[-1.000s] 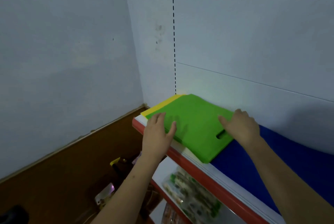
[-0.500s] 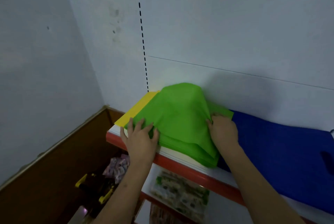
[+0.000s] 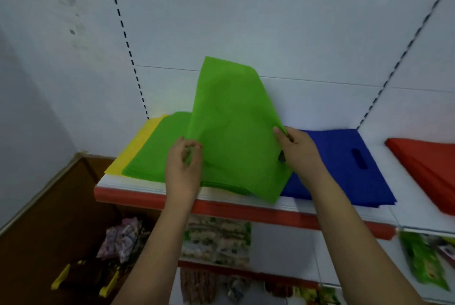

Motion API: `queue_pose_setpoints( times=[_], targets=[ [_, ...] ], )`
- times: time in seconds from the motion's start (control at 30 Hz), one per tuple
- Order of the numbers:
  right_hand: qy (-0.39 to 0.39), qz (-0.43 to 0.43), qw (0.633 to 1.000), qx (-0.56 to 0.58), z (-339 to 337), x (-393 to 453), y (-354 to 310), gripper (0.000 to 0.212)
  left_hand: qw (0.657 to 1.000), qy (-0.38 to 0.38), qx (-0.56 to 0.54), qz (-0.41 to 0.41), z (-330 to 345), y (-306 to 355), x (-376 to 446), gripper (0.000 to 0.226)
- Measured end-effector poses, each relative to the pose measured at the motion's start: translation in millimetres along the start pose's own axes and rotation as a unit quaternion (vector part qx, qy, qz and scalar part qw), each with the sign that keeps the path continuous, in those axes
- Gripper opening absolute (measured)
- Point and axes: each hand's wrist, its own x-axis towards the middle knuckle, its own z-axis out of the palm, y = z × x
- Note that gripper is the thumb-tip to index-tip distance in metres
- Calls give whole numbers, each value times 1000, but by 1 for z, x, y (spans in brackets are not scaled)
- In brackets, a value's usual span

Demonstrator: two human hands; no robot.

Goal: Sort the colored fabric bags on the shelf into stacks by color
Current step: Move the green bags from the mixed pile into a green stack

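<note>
Both hands pinch the raised green bag (image 3: pixel 231 120): left hand (image 3: pixel 183 169) its left edge, right hand (image 3: pixel 299 149) its right, above the shelf (image 3: pixel 147 193).

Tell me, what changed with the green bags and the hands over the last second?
The top green bag, flat a second ago, has been lifted on its right side and now stands up. The right hand went from resting on it to pinching its edge; the left hand rose from pressing flat to fingering its left edge. The green stack, yellow bag and blue bags stayed put.
</note>
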Motion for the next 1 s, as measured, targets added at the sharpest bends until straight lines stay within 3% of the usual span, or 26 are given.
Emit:
queue_pose_setpoints(
  times=[0.07, 0.1, 0.2, 0.27, 0.3, 0.4, 0.43, 0.6, 0.7, 0.83, 1.0],
  targets=[
    [0, 42, 995, 87, -35, -17, -5, 28, 994, -19, -89, -64, 17, 17, -4, 3],
    [6, 55, 992, 116, -56, -26, -5, 25, 993, -25, -92, -75, 27, 25, -8, 11],
    [24, 72, 981, 178, -129, -54, 6, 25, 986, -105, -83, -97, 67, 49, -27, 61],
    [35, 84, 977, 192, -183, -74, 21, 25, 975, -166, -108, -105, 107, 68, -51, 82],
    [43, 90, 976, 196, -211, -84, 30, 25, 966, -188, -140, -113, 130, 79, -65, 78],
    [78, 111, 976, 172, -298, -118, 61, 24, 939, -216, -236, -124, 202, 111, -116, 23],
    [92, 118, 976, 157, -326, -129, 71, 24, 938, -216, -243, -118, 226, 121, -133, 15],
    [190, 126, 967, 114, -455, -181, 115, 22, 934, -261, -231, -74, 330, 161, -221, 23],
    [265, 140, 944, 140, -516, -201, 138, 19, 932, -276, -228, -64, 385, 182, -266, 19],
    [363, 166, 912, 94, -586, -210, 177, 39, 932, -305, -195, -22, 454, 200, -307, 9],
    [467, 147, 871, 23, -668, -202, 246, 22, 923, -357, -133, 43, 539, 205, -333, 10]
  ],
)
